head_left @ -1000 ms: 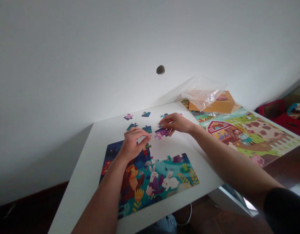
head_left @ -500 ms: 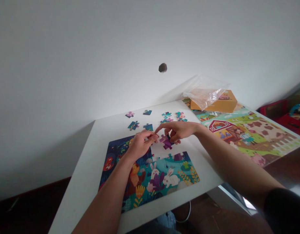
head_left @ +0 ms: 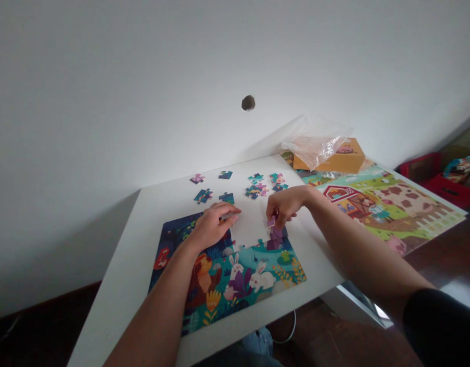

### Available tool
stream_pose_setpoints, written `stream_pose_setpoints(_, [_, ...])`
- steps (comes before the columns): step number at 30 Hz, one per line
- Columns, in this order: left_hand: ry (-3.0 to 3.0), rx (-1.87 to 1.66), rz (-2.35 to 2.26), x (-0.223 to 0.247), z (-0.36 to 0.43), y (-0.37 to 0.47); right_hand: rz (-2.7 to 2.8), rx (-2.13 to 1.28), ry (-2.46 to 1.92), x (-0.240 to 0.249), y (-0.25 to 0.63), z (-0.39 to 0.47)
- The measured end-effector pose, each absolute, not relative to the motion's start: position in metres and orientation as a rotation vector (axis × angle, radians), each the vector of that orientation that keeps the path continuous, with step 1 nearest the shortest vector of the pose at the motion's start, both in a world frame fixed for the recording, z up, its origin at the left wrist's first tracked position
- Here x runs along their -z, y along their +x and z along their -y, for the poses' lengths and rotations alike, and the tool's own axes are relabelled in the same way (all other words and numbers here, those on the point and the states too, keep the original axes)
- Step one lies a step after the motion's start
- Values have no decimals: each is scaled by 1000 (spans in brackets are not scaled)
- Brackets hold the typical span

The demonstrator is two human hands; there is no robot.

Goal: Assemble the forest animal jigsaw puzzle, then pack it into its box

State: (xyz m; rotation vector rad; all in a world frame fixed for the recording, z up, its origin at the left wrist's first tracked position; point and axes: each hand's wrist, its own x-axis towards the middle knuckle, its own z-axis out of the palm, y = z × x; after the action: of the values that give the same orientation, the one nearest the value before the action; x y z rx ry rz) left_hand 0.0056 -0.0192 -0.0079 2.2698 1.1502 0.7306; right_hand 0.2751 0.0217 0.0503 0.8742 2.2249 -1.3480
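My right hand (head_left: 284, 206) pinches a purple puzzle piece (head_left: 273, 233) at the upper right edge of the partly joined jigsaw puzzle (head_left: 246, 300). The piece lies against the purple part of that edge; whether it is locked in, I cannot tell. Over the upper middle of the puzzle rests my left hand (head_left: 216, 224), fingers stretched out and thumb apart, with nothing in it. White rabbits, a beaver and yellow plants are printed on the joined part. Behind the hands lie several loose pieces, among them a dark blue piece (head_left: 226, 198) near my left fingers.
The white table (head_left: 120, 285) stands against a wall with a round hole (head_left: 248, 103). On the right lie a farm picture puzzle (head_left: 395, 209), an orange box (head_left: 351, 157) and a clear plastic bag (head_left: 315, 142). A red object (head_left: 422, 171) is farther right.
My right hand has moved right and toward me, carrying the purple piece from the open middle to the puzzle's right edge. My left hand has parted from it and its fingers have straightened.
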Motion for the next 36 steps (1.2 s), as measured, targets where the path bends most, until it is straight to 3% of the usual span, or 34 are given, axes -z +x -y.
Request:
stream_pose_setpoints(18, [2294,-704,-1143,5,21,7,-2461,1010,965,-54,270,-19])
stream_pose_setpoints(27, [2272,-706,-1167,7,20,8,-2429,466,1297,-72,250,7])
stream_pose_setpoints(36, [2568,-420,-1053,-10,42,22,-2409,473,1329,-57,264,-19])
